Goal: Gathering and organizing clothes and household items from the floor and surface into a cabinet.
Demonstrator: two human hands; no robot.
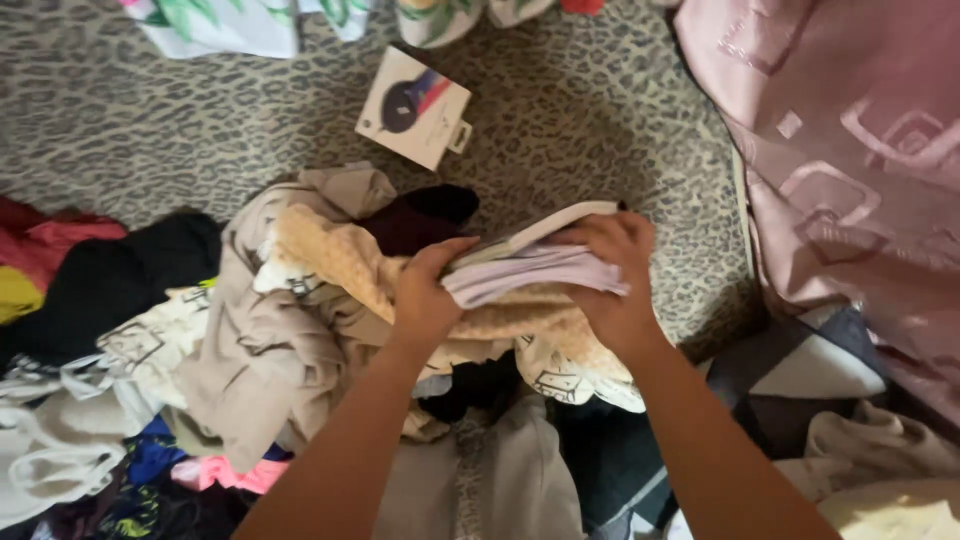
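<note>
Far left: loose heap of mixed crumpled garments (110, 330) on leopard-print bedspread (150, 130), unsorted; one white rectangular cardboard box (412, 107) set apart above heap; left hand (425, 295) clamped on near end of folded pale lilac cloth (530, 275), thumb on top, pinning fold flat; right hand (610, 280) gripping opposite end, same reason; two hands, one folded piece, held just above pile; pink patterned satin fabric (850, 150) far right.

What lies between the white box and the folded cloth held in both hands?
In the head view, between the white box and the folded cloth: bare leopard-print carpet, then a dark maroon garment by the left hand.
</note>
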